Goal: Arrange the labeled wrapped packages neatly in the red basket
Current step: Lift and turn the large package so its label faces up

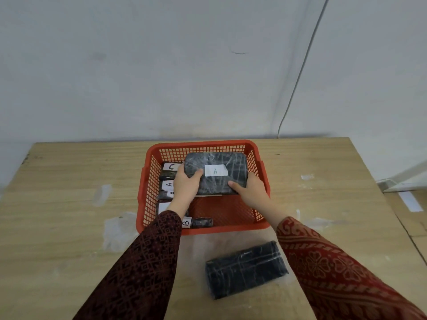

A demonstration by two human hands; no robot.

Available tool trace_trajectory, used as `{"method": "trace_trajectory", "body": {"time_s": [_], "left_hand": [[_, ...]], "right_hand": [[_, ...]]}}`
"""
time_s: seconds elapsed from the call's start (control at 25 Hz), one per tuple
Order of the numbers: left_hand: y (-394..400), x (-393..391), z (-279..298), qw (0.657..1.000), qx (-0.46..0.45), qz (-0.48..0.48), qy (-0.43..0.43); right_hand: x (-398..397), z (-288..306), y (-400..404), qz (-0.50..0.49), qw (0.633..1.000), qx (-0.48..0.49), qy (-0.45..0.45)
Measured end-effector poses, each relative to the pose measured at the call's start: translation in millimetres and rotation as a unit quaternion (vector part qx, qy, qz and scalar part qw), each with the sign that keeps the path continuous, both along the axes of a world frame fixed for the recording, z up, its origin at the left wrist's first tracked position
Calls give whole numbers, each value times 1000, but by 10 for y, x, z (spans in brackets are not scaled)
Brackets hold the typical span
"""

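Note:
A red mesh basket [258,158] stands on the wooden table. Inside it, a large dark wrapped package labelled A [217,167] lies flat at the far right, held at both near corners. My left hand [184,184] grips its left edge and my right hand [250,189] grips its near right corner. Along the basket's left wall stand smaller packages: one labelled C [171,167], two labelled A [168,184], and one partly hidden by my left sleeve. A package labelled B [198,222] lies at the near wall. Another dark wrapped package [246,269] lies on the table in front of the basket.
The wooden table [69,204] has pale smears on it and ends at a white wall behind the basket. A thin cable [298,82] runs down the wall at the right. A second surface [406,204] adjoins the table's right edge.

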State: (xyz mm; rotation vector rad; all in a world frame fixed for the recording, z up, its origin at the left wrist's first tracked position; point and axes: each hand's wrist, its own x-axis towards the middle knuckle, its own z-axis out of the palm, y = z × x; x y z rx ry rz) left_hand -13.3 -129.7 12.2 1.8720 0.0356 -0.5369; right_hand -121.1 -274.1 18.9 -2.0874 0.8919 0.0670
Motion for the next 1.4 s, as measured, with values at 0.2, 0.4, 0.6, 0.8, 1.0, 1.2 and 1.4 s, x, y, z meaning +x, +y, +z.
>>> {"method": "trace_trajectory", "body": {"time_s": [0.2, 0.4, 0.6, 0.8, 1.0, 1.2, 1.4], "left_hand": [[-68, 24, -324, 991, 13, -118, -65], [-223, 169, -449, 985, 83, -136, -66], [-283, 118, -485, 983, 118, -118, -79], [-226, -215, -232, 970, 141, -66, -188], [357, -1005, -8, 956, 45, -72, -280], [765, -1876, -208, 935, 83, -151, -308], [946, -2208, -524, 936, 157, -230, -216]], "right_hand": [[102, -87, 83, 4, 993, -111, -29], [110, -280, 85, 91, 987, -131, 33], [-69, -327, 138, 139, 980, -135, 37], [-645, -94, 80, 188, 966, -150, -91], [-1470, 7, 0, 178, 955, -77, -224], [-1933, -377, -13, 310, 939, -131, -75], [-2012, -576, -48, 355, 927, -123, -3]]}}
